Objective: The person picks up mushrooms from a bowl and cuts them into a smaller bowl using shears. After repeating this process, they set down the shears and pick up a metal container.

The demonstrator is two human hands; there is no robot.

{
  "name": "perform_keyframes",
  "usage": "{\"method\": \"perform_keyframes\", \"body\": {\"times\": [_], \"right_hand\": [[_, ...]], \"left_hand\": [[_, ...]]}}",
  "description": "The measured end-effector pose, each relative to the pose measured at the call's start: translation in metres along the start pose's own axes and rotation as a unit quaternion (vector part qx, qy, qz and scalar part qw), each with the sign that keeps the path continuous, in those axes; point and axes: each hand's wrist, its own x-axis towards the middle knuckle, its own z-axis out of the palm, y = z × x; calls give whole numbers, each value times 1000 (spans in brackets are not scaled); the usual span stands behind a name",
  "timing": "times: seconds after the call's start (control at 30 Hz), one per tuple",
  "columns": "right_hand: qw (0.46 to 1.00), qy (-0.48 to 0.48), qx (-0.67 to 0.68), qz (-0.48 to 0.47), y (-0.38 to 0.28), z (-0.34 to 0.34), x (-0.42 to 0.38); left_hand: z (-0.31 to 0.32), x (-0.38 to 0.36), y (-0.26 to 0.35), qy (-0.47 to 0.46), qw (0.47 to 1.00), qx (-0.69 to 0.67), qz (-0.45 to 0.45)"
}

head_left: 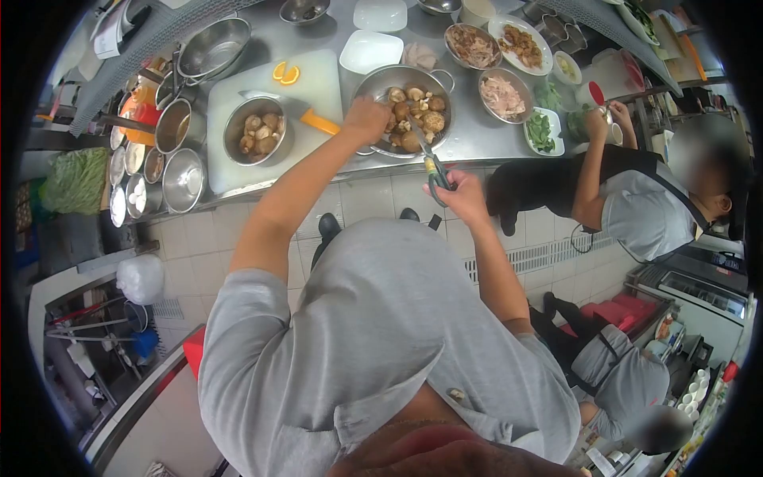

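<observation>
My right hand is wrapped round the handles of dark-handled scissors, whose blades point into a metal bowl with loop handles. Brown mushrooms fill much of that bowl. Over its left side, my left hand has its fingers curled round a mushroom, which they partly hide. To the left, a smaller steel bowl of mushrooms stands on a white cutting board. A knife with an orange handle lies on the board beside my left forearm.
Orange slices lie on the board. Bowls of sliced meat and a dish of chopped greens stand to the right. Steel bowls crowd the left edge. A co-worker works at the counter's right; another person is behind.
</observation>
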Motion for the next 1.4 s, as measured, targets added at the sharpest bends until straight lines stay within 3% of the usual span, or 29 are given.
{"method": "perform_keyframes", "body": {"times": [0.07, 0.17, 0.2, 0.27, 0.33, 0.4, 0.5, 0.63, 0.83, 1.0, 1.23, 1.4], "right_hand": [[1000, 5, 0, 8, -2, -2, -4], [1000, 17, 0, 19, 6, -1, -10], [1000, 22, -2, 21, 8, -1, -11], [999, 39, -18, -22, 5, -3, -16], [994, 61, -42, -82, 4, -3, -19], [980, 86, -75, -160, 1, -2, -18], [969, 98, -123, -191, -13, -4, -18], [972, 59, -165, -159, -26, -9, -16], [971, 18, -206, -117, -45, -18, -22], [968, -4, -238, -78, -45, -11, -17], [997, -47, -55, -36, -11, 9, -5], [997, -32, 68, 12, 0, 11, -8]], "left_hand": [[7, 10, 2, -4, 1000, 27, 1], [-29, 8, -3, -72, 996, -44, -30], [-17, 12, -19, -25, 996, -87, -25], [-49, -1, -26, -75, 933, -342, -88], [-59, -13, -31, -116, 823, -540, -134], [-52, -18, -28, -118, 766, -614, -149], [-42, -24, -23, -102, 694, -696, -156], [-35, -31, -13, -67, 632, -756, -157], [-29, -33, 2, -92, 674, -720, -135], [-22, -33, 11, -78, 675, -717, -158], [-11, -31, 7, -98, 739, -645, -168], [-43, -48, -15, -10, 839, -516, -173]]}}
